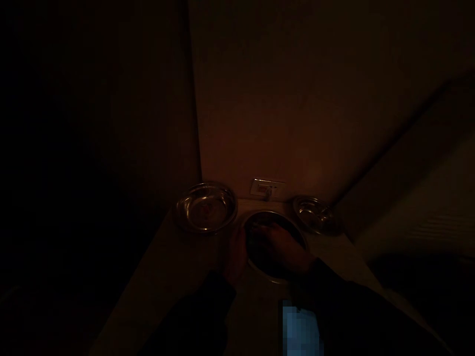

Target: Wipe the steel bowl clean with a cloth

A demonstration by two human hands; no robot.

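A deep round bowl (274, 282) with a metal rim sits near the middle of the table, its inside very dark. Against the bowl's left side, my left hand (236, 254) holds it steady, with the fingers along the rim. My right hand (280, 244) reaches over the right rim down into the bowl, its fingers bent. What lies under those fingers is too dark to make out.
A shiny metal dish (206, 230) stands at the table's back left, with something small and reddish inside. Another metal plate (313, 215) is at the back right. A wall socket (267, 188) with a plug is behind the bowl. A blurred bluish patch (301, 329) glows in front.
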